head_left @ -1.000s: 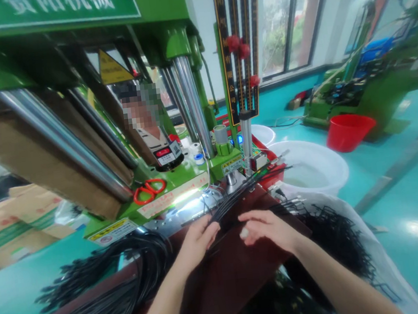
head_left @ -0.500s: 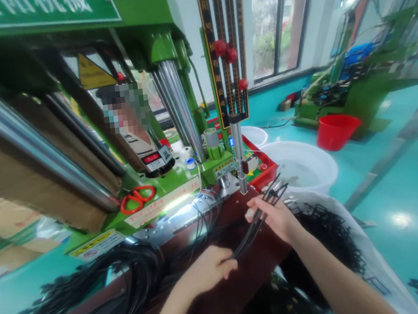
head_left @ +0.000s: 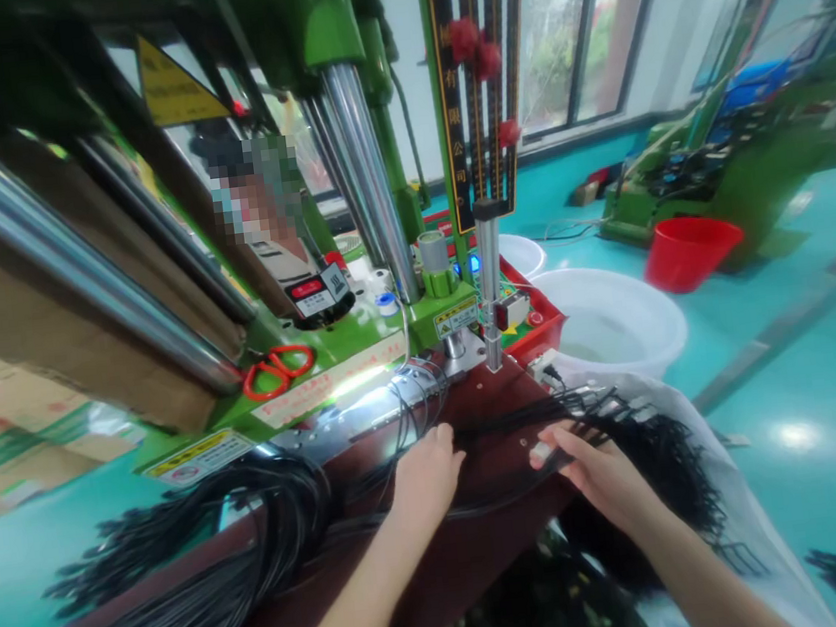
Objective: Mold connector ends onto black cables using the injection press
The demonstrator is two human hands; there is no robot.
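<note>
My right hand (head_left: 597, 464) is closed round a bundle of black cables (head_left: 504, 500), which trails left across the dark red tabletop (head_left: 504, 535). Something small and white (head_left: 541, 452) shows at its fingertips; I cannot tell what it is. Farther left, my left hand (head_left: 427, 473) has its fingers curled in beside other black cables (head_left: 506, 420) that stretch to the right. Its grip is partly hidden. Thin cables (head_left: 407, 405) loop from the machine's metal plate (head_left: 354, 411) just beyond it.
A green press (head_left: 361, 340) with orange-handled scissors (head_left: 278, 372) stands ahead. Coiled black cables (head_left: 288, 499) lie at the left. On the right are a white-lined heap of black cable pieces (head_left: 669, 466), a white tub (head_left: 615, 321) and a red bucket (head_left: 690, 252). A person (head_left: 274, 239) is behind the press.
My left hand has come off the first cable bundle and moved up toward the press. My right hand has shifted right and lowered its bundle toward the tabletop. The camera view has tilted down.
</note>
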